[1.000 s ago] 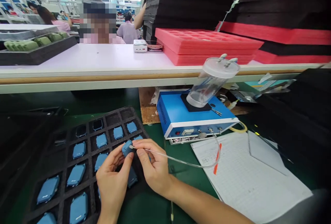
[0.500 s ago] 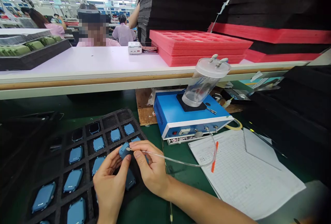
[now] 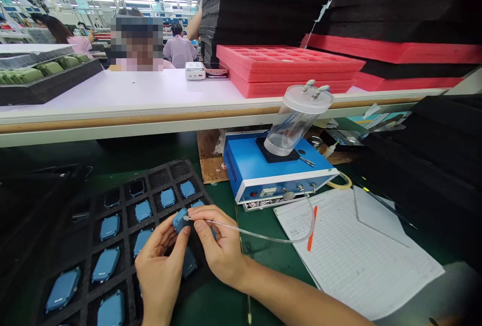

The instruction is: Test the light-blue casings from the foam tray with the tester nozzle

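Observation:
My left hand (image 3: pixel 161 260) grips a small blue watch case (image 3: pixel 179 220) between thumb and fingers, above a black foam tray (image 3: pixel 128 245). In my right hand (image 3: pixel 218 245) is the end of a clear thin tube (image 3: pixel 256 237), pinched between thumb and forefinger. The tube's small metal tip meets the side of the case. From there the tube curves right and up to a port on the front of a blue box-shaped machine (image 3: pixel 278 165). Several similar blue cases lie in the tray's compartments, some hidden under my hands.
A clear cylinder (image 3: pixel 293 125) stands on the machine. Written sheets (image 3: pixel 354 250) with an orange strip (image 3: pixel 312 229) lie to the right. Above runs a white shelf (image 3: pixel 131 95) holding red foam trays (image 3: pixel 286 70) and black foam stacks (image 3: pixel 263 12). People sit beyond it.
Both hands keep the same hold on the case and the tube. Only a very slight shift of the whole view shows.

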A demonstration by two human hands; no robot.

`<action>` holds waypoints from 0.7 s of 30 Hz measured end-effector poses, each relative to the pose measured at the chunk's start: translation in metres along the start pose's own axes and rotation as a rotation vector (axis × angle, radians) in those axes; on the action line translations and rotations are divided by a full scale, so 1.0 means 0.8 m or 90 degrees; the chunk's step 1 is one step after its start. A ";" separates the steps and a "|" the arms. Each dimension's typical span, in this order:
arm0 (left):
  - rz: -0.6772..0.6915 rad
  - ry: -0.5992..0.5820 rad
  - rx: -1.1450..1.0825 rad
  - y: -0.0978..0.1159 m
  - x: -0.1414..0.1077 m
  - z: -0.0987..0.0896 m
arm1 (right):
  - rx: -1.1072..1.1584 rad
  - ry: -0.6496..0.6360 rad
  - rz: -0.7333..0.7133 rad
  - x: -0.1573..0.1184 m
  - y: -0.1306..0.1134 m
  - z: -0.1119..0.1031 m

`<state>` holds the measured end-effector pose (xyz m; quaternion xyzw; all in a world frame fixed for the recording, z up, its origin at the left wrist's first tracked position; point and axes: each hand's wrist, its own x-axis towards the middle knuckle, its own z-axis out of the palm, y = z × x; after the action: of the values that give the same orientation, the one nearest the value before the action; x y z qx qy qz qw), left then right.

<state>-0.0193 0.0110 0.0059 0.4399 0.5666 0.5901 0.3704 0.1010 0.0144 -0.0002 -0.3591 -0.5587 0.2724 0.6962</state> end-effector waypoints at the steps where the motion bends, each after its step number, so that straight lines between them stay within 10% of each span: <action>1: 0.000 -0.001 -0.002 -0.001 0.001 0.000 | -0.002 0.002 -0.002 0.000 0.000 0.000; 10: 0.085 -0.037 0.106 0.003 -0.002 -0.007 | -0.034 -0.018 0.008 -0.010 0.001 -0.004; 16: 0.148 0.088 0.597 0.025 0.064 -0.130 | -0.037 -0.012 0.075 -0.029 0.009 -0.010; 21: 0.066 0.074 0.684 0.014 0.112 -0.213 | -0.039 -0.024 0.101 -0.036 0.010 -0.012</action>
<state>-0.2086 0.0357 0.0312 0.5615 0.7855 0.2583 0.0318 0.1037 -0.0046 -0.0246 -0.4183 -0.5494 0.3160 0.6507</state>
